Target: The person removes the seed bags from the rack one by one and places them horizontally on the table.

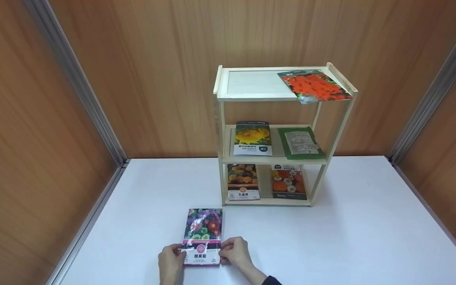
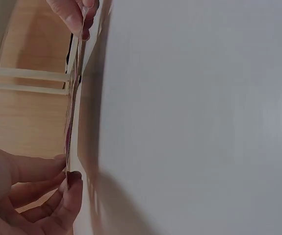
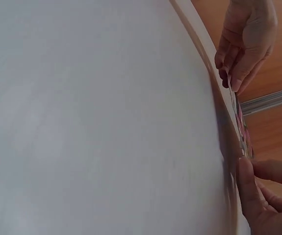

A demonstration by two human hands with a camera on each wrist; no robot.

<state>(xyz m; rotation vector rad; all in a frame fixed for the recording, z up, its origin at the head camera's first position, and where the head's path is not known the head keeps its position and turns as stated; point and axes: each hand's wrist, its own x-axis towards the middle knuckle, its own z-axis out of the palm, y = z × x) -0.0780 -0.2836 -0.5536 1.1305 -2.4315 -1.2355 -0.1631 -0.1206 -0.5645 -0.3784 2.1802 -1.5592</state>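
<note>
Seed packet (image 1: 203,236) looking light, thin and floppy; left hand (image 1: 170,260) and right hand (image 1: 234,252) are pinching its side edges on the desk (image 1: 350,237).

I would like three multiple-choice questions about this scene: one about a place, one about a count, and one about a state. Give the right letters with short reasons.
1. Where does the orange-flower seed packet lie?
A. on the top shelf of the wooden rack
B. on the white table
C. on the bottom shelf

2. How many seed packets are on the rack in all?
A. three
B. five
C. seven

3. How is the purple-flower seed packet held?
A. lifted high over the rack
B. by one hand only
C. pinched at its near end by the left hand and the right hand, low at the table

Answers:
1 A: it lies at the right of the top shelf.
2 B: one on top, two in the middle, two at the bottom.
3 C: both hands pinch its side edges.
</note>
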